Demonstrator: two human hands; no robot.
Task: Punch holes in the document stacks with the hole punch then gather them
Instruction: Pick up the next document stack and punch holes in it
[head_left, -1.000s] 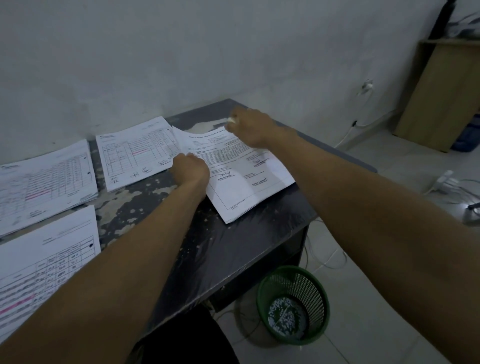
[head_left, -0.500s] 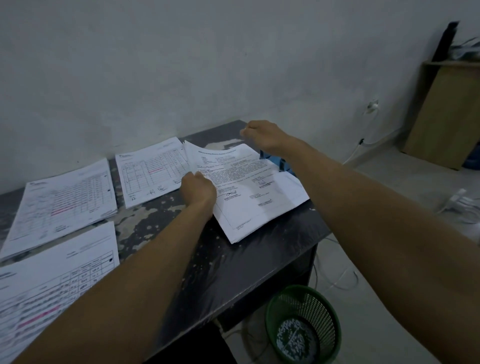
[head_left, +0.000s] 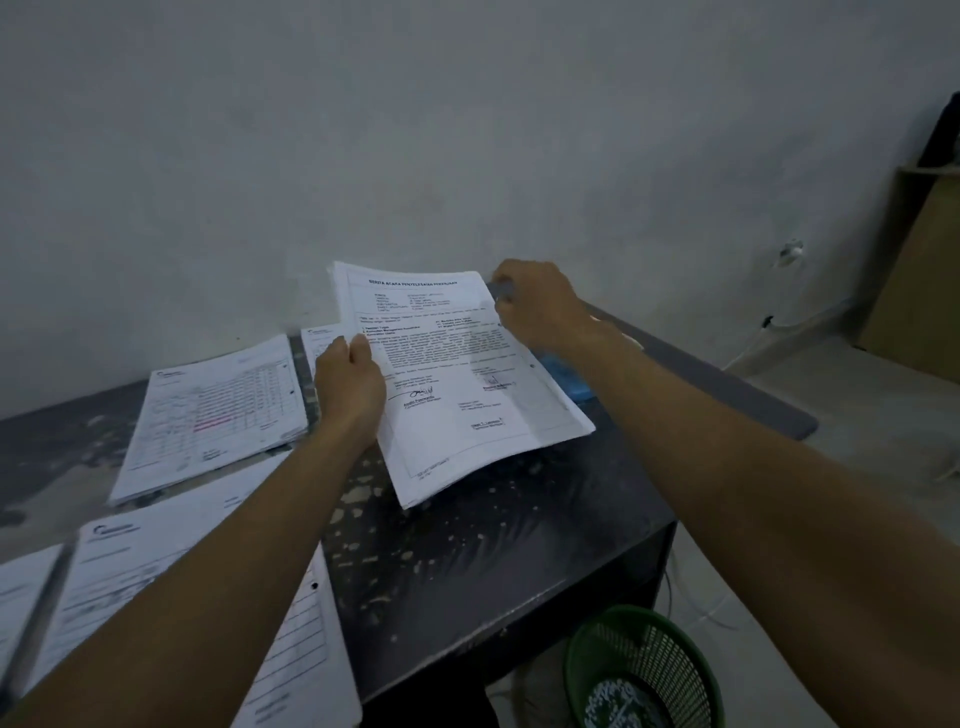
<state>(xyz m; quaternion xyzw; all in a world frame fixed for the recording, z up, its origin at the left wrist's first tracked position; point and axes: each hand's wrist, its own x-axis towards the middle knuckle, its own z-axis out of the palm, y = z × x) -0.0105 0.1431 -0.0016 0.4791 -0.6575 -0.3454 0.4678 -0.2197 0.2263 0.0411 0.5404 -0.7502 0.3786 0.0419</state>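
Since a moment ago the white stapled stack of printed pages with signatures near the bottom (head_left: 457, 374) has come up off the dark, paint-flecked tabletop (head_left: 493, 530); its far end now stands tilted up against the pale wall while its near corner hangs just above the surface. The left hand (head_left: 349, 387) grips the stack's left edge, thumb curled over the top sheet and fingers tucked behind. The right hand (head_left: 540, 306) pinches the upper right corner, its fingers folded round the paper's edge. Just under the right wrist, a blue object (head_left: 566, 379) peeks out from beneath the stack's right side; what it is I cannot tell. To the left lies a second stack of white table-printed sheets with a red-marked line (head_left: 218, 415), flat and apart from the lifted one, and another sheet (head_left: 319, 343) shows behind the left hand. Nearer me, under the left forearm, a further white stack with two punched holes along its right edge (head_left: 306, 644) overhangs the table's near edge. Between that stack and the table's right edge the dark top lies bare, leaving open room below the raised pages. Down on the pale floor beside the table's right front corner stands a green mesh wastebasket (head_left: 649, 670) holding white paper dots.
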